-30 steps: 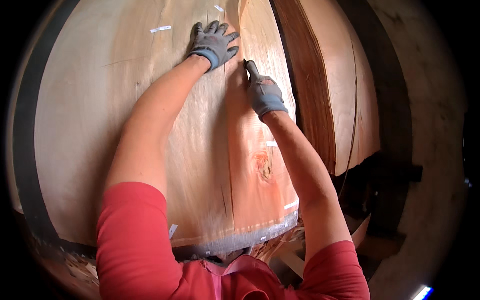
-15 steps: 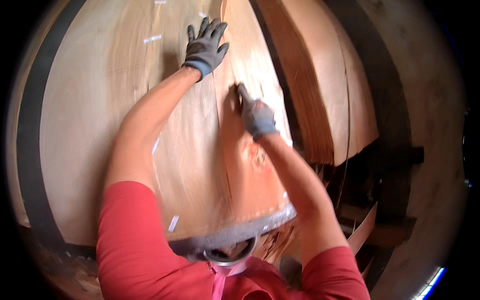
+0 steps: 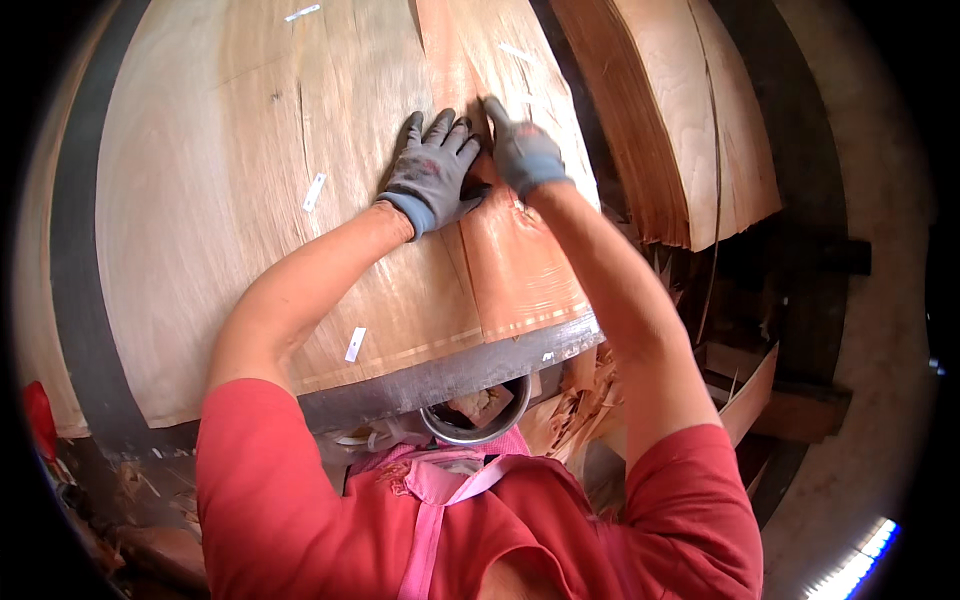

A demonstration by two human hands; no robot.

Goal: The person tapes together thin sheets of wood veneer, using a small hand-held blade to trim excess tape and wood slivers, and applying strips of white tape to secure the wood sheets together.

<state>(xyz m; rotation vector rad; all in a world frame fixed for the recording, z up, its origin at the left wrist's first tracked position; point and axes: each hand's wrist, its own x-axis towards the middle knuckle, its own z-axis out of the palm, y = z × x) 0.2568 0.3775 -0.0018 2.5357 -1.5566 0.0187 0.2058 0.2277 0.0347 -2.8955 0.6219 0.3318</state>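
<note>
Both hands wear grey gloves with blue cuffs. My left hand (image 3: 432, 175) lies open with spread fingers on a wide, pale wood veneer sheet (image 3: 370, 280), beside a seam. Just right of it, my right hand (image 3: 527, 158) is closed, its index finger reaching forward over a narrower reddish veneer strip (image 3: 525, 285). Whatever its curled fingers hold, if anything, is hidden underneath. The strip's left edge meets the pale sheet along the seam, with a knot partly covered near my right wrist. Small white tape pieces (image 3: 314, 192) stick to the pale sheet.
A thick stack of veneer (image 3: 650, 110) stands to the right. Below the table's grey front edge (image 3: 450, 385) sits a round metal bowl (image 3: 476, 432) with scraps in it. Torn veneer shreds (image 3: 575, 410) lie beside it. A dark band (image 3: 80, 230) runs along the left.
My left hand has come down toward me and right, next to the right hand. My right hand has shifted slightly farther up. The view has also moved, bringing the bowl into fuller sight.
</note>
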